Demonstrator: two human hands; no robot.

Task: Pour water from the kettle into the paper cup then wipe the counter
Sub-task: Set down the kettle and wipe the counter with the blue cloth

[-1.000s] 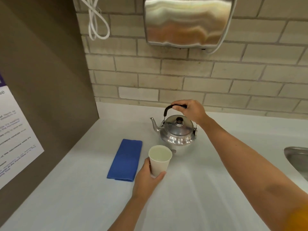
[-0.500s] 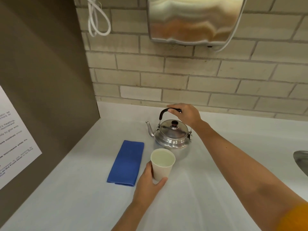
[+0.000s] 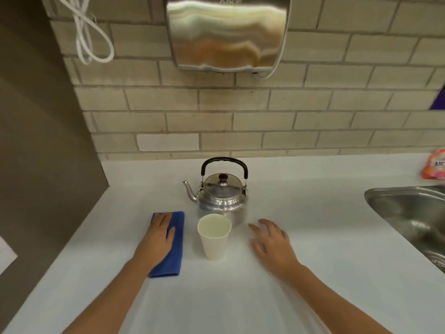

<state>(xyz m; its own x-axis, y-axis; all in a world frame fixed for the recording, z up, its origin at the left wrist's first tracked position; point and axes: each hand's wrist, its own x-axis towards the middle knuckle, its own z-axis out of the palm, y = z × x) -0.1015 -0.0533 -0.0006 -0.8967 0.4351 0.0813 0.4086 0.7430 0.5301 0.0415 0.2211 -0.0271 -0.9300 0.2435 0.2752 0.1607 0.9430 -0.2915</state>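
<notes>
A shiny steel kettle (image 3: 222, 197) with a black handle stands upright on the white counter (image 3: 313, 237), spout pointing left. Just in front of it stands a white paper cup (image 3: 215, 239), upright, nobody touching it. A folded blue cloth (image 3: 175, 249) lies to the cup's left. My left hand (image 3: 157, 239) lies flat on the cloth, palm down, fingers together. My right hand (image 3: 272, 242) hovers right of the cup with fingers spread and nothing in it.
A steel sink (image 3: 409, 213) is set into the counter at the right. A pink packet (image 3: 434, 165) sits by the brick wall behind it. A steel hand dryer (image 3: 226, 32) hangs above the kettle. A brown panel (image 3: 36, 141) walls off the left side.
My right hand has let go of the kettle handle and drawn back beside the cup. My left hand has released the cup and moved left onto the blue cloth.
</notes>
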